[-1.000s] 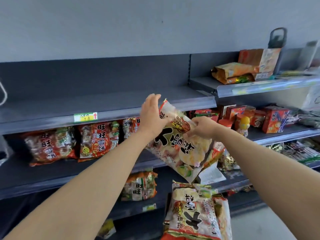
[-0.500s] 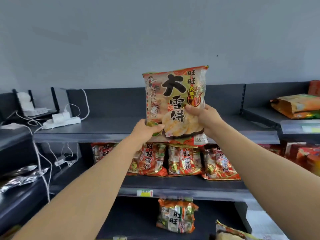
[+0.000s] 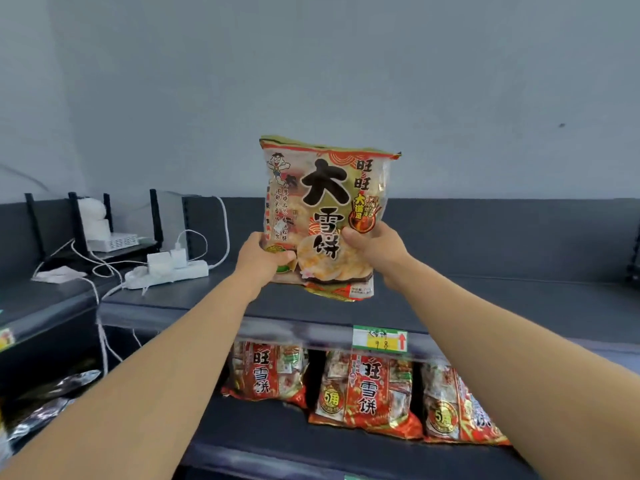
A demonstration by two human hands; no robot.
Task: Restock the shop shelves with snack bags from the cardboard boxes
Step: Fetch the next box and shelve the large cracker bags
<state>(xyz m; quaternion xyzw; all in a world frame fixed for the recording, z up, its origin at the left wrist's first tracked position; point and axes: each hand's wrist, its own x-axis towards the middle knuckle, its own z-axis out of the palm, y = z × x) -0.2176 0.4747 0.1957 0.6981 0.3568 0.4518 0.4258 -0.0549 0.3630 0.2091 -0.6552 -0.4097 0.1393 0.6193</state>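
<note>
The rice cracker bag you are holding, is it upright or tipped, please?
Upright: the rice cracker bag shows its print reading right way up, held by left hand and right hand.

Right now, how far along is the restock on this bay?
Done: the lower shelf already carries a row of red snack bags. In hand: the left hand and right hand hold a large rice cracker bag upright over the top shelf, not yet set down. Left: that shelf has no stock, only a power strip at its left end.
</note>
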